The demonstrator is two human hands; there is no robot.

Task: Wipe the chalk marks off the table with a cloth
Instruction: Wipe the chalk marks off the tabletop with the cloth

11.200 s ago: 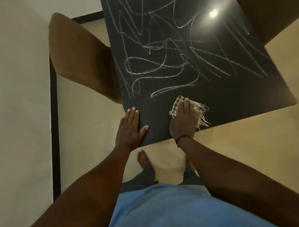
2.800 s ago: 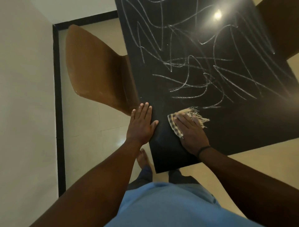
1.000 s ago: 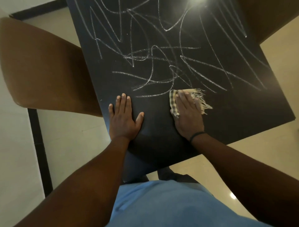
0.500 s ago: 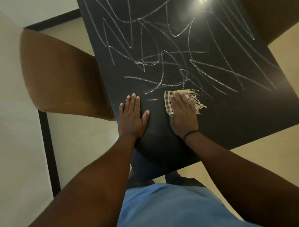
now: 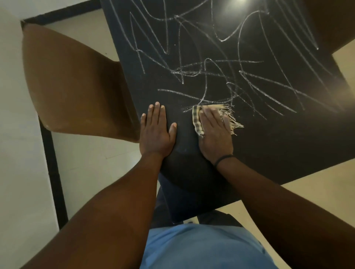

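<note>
The black table (image 5: 269,146) carries white chalk marks (image 5: 211,71) over its middle and far part. The strip nearest me shows no chalk. A checked cloth with a frayed fringe (image 5: 228,117) lies at the near edge of the scribbles. My right hand (image 5: 215,134) presses flat on the cloth with straight fingers and covers most of it. My left hand (image 5: 156,130) lies flat on the bare tabletop near the table's left edge, fingers straight and together.
A brown chair (image 5: 76,86) stands against the table's left side. Another brown chair (image 5: 334,23) shows at the top right corner. A black skirting line (image 5: 51,153) runs along the pale floor by the wall on the left. A lamp glare (image 5: 240,2) shines on the far tabletop.
My right hand has slid the cloth along the near edge of the scribbles, and the lowest short chalk stroke is gone. My left hand stays flat on the table.
</note>
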